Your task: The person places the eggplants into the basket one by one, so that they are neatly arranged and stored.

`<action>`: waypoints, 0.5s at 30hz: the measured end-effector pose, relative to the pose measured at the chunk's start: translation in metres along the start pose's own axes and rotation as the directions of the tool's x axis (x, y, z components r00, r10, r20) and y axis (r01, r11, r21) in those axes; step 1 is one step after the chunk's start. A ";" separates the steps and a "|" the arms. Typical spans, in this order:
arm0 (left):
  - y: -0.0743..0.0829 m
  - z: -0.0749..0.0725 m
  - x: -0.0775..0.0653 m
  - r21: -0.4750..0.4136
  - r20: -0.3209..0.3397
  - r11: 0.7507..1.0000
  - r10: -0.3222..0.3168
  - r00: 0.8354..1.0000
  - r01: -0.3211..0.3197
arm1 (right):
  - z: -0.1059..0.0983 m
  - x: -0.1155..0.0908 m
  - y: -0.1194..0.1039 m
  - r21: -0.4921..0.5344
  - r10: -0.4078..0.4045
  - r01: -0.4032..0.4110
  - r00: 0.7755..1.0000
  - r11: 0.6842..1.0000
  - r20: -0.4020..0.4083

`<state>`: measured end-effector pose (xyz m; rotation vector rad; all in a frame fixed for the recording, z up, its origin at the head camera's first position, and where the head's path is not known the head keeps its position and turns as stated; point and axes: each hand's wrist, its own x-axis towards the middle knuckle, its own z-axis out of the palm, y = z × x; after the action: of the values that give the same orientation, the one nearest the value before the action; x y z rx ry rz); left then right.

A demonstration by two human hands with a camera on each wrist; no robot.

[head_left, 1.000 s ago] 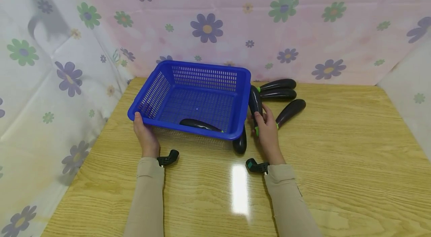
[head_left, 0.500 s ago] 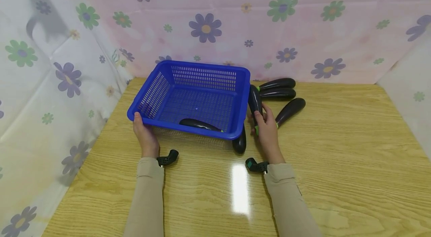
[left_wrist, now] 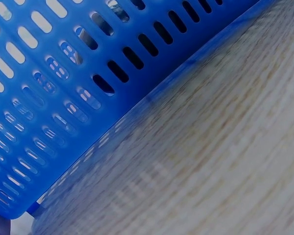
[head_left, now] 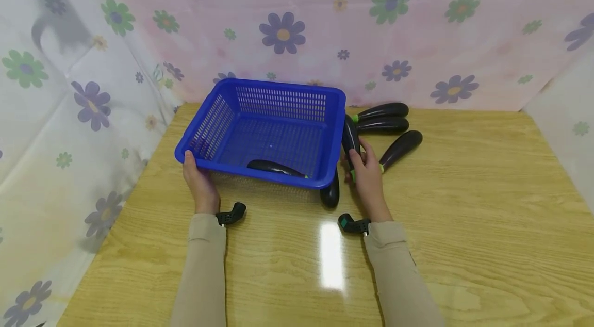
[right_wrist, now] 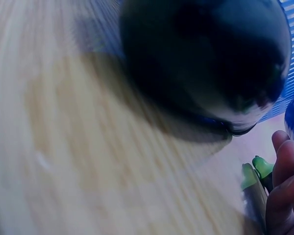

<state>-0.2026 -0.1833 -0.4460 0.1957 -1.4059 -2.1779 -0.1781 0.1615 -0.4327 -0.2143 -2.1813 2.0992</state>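
Observation:
At the front left corner of the blue plastic basket (head_left: 330, 133), my left hand (head_left: 200, 185) grips the rim, thumb on top. One dark eggplant (head_left: 274, 166) lies inside along the front wall. My right hand (head_left: 369, 182) holds another eggplant (head_left: 351, 133) beside the basket's right wall, its green stem end toward me. A further eggplant (head_left: 330, 195) pokes out by the front right corner, partly hidden by the basket; a dark rounded end (right_wrist: 201, 58) looms large in the right wrist view. Slotted basket wall (left_wrist: 88, 58) fills much of the left wrist view.
Right of the basket, two eggplants (head_left: 382, 125) lie side by side near the back, and a single one (head_left: 401, 149) lies slanted just beyond my right hand. Flowered cloth (head_left: 283, 33) hangs behind the wooden table (head_left: 487, 203) and along its left side.

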 end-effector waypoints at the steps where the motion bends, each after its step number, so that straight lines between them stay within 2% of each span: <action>1: 0.000 0.000 0.000 0.007 0.003 1.000 -0.005 1.000 0.005 | 0.000 -0.001 -0.001 -0.002 -0.002 0.002 1.000 1.000 -0.001; 9: 0.000 0.003 0.005 -0.016 0.022 1.000 -0.007 1.000 0.008 | 0.000 0.007 0.002 -0.007 -0.003 0.004 1.000 1.000 0.005; 15: -0.001 0.002 0.003 -0.014 -0.016 0.999 -0.033 0.999 0.033 | -0.002 0.011 0.017 -0.014 -0.003 0.003 1.000 1.000 -0.007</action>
<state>-0.2061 -0.1826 -0.4450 0.2322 -1.3874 -2.2071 -0.1885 0.1656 -0.4497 -0.2188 -2.1914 2.0792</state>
